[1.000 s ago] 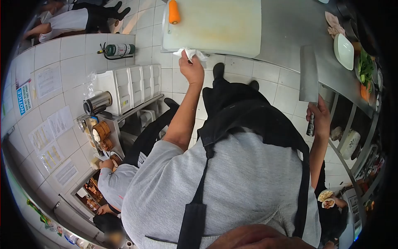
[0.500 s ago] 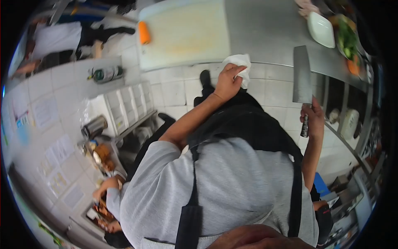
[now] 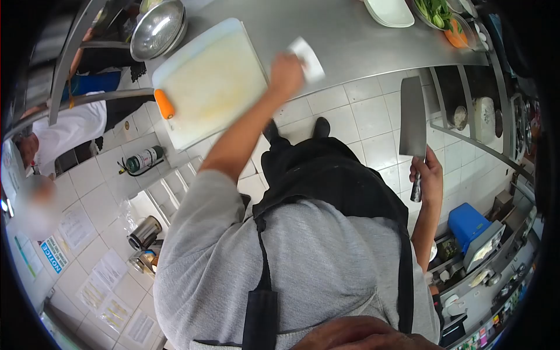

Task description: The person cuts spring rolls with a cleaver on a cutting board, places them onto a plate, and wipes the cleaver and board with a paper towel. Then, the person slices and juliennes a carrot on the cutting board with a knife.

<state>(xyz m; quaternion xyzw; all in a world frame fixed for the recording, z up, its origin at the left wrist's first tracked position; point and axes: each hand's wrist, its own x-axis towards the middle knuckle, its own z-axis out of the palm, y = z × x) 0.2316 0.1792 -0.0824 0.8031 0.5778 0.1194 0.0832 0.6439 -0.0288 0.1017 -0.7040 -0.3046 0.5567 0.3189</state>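
Note:
My left hand [image 3: 287, 74] is closed on a white cloth [image 3: 308, 59] over the front part of the steel counter [image 3: 344, 44], just right of the cutting board. In my right hand [image 3: 429, 174] is the handle of a cleaver [image 3: 413, 116]; its broad blade points up, away from me, in front of the counter's edge. A pale cutting board [image 3: 213, 81] lies on the counter's left part. One peeled carrot [image 3: 164, 104] rests near the board's left edge.
Metal colanders [image 3: 156, 32] stand behind the board. White dishes [image 3: 392, 11] and a bowl of greens [image 3: 434, 11] with orange pieces [image 3: 456, 36] are at the back right. Steel shelving [image 3: 466, 93] is below right. A person in white [image 3: 76, 131] is at far left.
My left hand has moved with the cloth from the board's front edge to the right, over the counter. The view has turned, bringing the colanders in. The cleaver stays in my right hand.

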